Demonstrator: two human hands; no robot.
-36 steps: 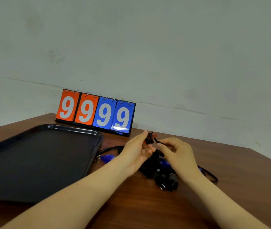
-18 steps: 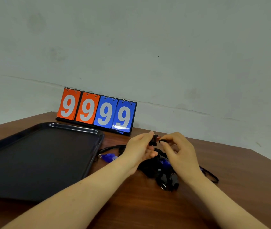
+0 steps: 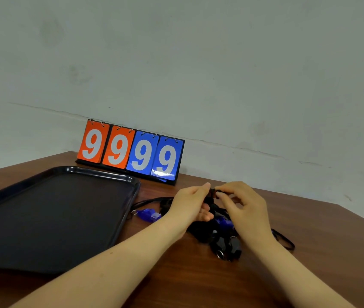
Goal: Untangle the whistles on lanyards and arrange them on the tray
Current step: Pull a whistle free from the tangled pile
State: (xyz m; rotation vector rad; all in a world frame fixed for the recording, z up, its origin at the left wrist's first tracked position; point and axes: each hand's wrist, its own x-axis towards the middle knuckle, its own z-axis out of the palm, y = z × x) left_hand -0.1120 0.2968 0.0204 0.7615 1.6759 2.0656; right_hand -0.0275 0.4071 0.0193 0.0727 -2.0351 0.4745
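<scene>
A tangle of black lanyards (image 3: 201, 230) with whistles lies on the wooden table right of the black tray (image 3: 118, 177). A blue whistle (image 3: 147, 214) rests beside the tray's right rim. Two black whistles (image 3: 227, 246) sit at the tangle's near side, and another blue whistle (image 3: 224, 221) peeks out between my hands. My left hand (image 3: 191, 204) and my right hand (image 3: 246, 210) both pinch a small black piece of the lanyard knot lifted above the tangle, fingertips almost touching. The tray holds nothing.
A flip scoreboard (image 3: 129, 150) showing 9999 in orange and blue stands at the table's back edge against the wall. A lanyard loop (image 3: 284, 241) trails right of my right wrist. The table's right edge runs diagonally close by.
My hands have closed together on the lifted black piece; the right fingers have moved in to meet the left ones. The tangle and tray stay put.
</scene>
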